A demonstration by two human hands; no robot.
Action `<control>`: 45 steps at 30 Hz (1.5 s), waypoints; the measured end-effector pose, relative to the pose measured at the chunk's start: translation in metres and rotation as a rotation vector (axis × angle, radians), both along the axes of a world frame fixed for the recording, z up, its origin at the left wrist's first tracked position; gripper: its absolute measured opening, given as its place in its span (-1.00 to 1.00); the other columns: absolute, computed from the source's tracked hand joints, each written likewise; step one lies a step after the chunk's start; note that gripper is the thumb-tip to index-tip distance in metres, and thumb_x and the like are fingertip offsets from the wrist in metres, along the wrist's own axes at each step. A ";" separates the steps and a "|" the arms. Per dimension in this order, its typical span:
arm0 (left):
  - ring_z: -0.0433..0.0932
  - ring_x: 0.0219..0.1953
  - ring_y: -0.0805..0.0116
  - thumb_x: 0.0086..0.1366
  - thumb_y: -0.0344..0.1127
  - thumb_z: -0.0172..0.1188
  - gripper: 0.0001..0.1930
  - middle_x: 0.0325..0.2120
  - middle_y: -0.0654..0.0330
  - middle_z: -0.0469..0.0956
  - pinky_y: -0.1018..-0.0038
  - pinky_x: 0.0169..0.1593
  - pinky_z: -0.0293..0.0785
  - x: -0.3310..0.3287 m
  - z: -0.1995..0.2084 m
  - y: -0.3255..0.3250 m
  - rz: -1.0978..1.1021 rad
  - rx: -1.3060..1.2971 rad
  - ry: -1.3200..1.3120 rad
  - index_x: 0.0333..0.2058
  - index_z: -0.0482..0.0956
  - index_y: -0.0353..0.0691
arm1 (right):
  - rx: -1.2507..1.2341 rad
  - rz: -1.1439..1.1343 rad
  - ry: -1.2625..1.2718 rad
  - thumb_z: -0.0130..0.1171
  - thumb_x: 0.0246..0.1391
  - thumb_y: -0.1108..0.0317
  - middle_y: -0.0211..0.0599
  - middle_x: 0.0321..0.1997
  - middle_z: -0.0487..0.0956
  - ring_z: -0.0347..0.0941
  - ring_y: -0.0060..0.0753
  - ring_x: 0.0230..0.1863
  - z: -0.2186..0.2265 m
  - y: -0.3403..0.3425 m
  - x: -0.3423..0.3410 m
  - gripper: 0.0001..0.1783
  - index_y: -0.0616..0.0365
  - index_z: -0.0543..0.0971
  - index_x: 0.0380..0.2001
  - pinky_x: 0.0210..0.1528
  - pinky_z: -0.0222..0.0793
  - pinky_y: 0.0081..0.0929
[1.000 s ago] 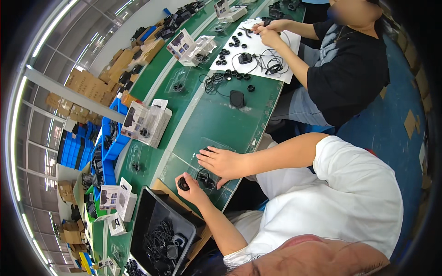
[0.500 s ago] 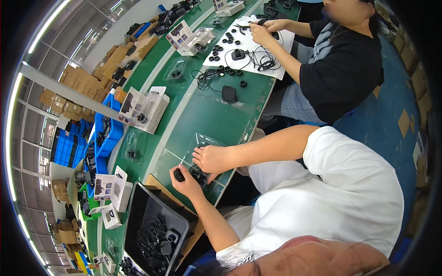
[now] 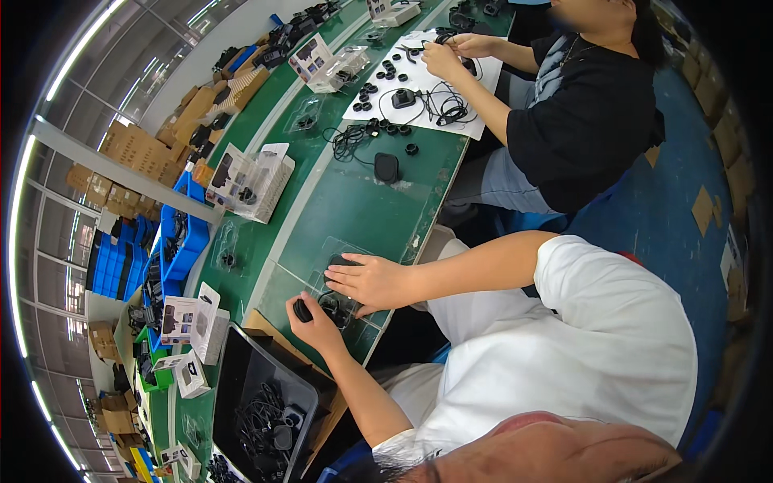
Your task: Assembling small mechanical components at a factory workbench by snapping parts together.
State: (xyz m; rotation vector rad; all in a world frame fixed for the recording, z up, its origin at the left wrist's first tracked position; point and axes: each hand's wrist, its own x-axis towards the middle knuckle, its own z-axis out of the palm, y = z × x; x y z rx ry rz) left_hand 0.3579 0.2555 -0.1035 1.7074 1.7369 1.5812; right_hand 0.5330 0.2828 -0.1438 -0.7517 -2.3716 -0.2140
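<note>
My left hand (image 3: 316, 326) is closed around a small black round piece (image 3: 302, 311) with a ridged side, near the tray's left corner. My right hand (image 3: 372, 281) lies flat with fingers stretched over a black rounded pad (image 3: 341, 262) in a clear plastic blister tray (image 3: 348, 245). Beneath and between my hands, a dark cable-like part (image 3: 332, 306) shows in the tray; my right palm hides some of it. The tray rests on the green table (image 3: 366, 208).
A black bin (image 3: 275, 366) of cables and devices stands close by my left forearm. White boxes (image 3: 251, 183) and clear trays (image 3: 228, 256) line the belt. Blue bins (image 3: 187, 233) stand beyond. A co-worker's hands (image 3: 451, 55) handle black parts over a white sheet (image 3: 415, 101).
My right fingers have straightened from a curl and now lie over the black pad, which shows more. My left hand still holds the round piece. The view has shifted slightly.
</note>
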 end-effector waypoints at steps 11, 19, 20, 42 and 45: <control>0.38 -0.39 0.34 0.30 -0.39 0.15 -0.78 -0.29 0.11 0.48 0.44 -0.22 0.39 -0.074 -0.003 0.032 -0.019 -0.111 0.086 -0.10 0.42 -0.27 | -0.162 0.125 0.035 0.37 -0.16 -0.03 -0.23 0.34 0.39 0.34 -0.28 0.31 -0.020 0.015 -0.053 -0.14 0.16 0.42 0.21 0.35 0.21 -0.32; 0.43 -0.09 0.19 0.34 -0.42 -0.03 -0.54 -0.01 -0.02 0.44 0.35 0.05 0.31 -0.061 -0.019 0.045 -0.357 -0.087 -0.205 0.21 0.25 -0.23 | -0.176 0.019 -0.003 0.30 -0.06 -0.04 -0.26 0.36 0.39 0.31 -0.35 0.36 0.009 0.000 -0.033 -0.19 0.16 0.42 0.22 0.38 0.16 -0.34; 0.44 -0.07 0.17 0.34 -0.42 0.00 -0.52 0.01 -0.01 0.45 0.35 0.06 0.30 -0.059 -0.018 0.044 -0.313 -0.066 -0.050 0.23 0.24 -0.23 | -0.184 0.017 -0.003 0.29 -0.05 -0.04 -0.26 0.37 0.38 0.30 -0.36 0.36 0.009 -0.001 -0.034 -0.20 0.16 0.42 0.22 0.38 0.16 -0.34; 0.52 -0.09 0.20 0.26 -0.42 0.22 -0.60 -0.16 0.13 0.59 0.44 -0.10 0.43 -0.053 -0.004 0.015 -0.039 0.092 0.317 0.07 0.42 -0.19 | -0.427 0.001 0.147 0.25 0.05 0.34 -0.39 -0.16 0.56 0.46 -0.34 -0.16 0.025 0.027 -0.045 -0.62 0.04 0.50 -0.02 -0.06 0.38 -0.43; 0.52 -0.14 0.21 0.29 -0.39 0.18 -0.63 -0.22 0.14 0.58 0.43 -0.11 0.43 -0.054 -0.001 0.016 -0.116 -0.004 -0.087 0.07 0.42 -0.19 | -0.433 -0.017 0.196 0.23 0.04 0.39 -0.39 -0.21 0.54 0.44 -0.35 -0.21 0.026 0.026 -0.047 -0.63 0.04 0.50 -0.03 -0.11 0.38 -0.44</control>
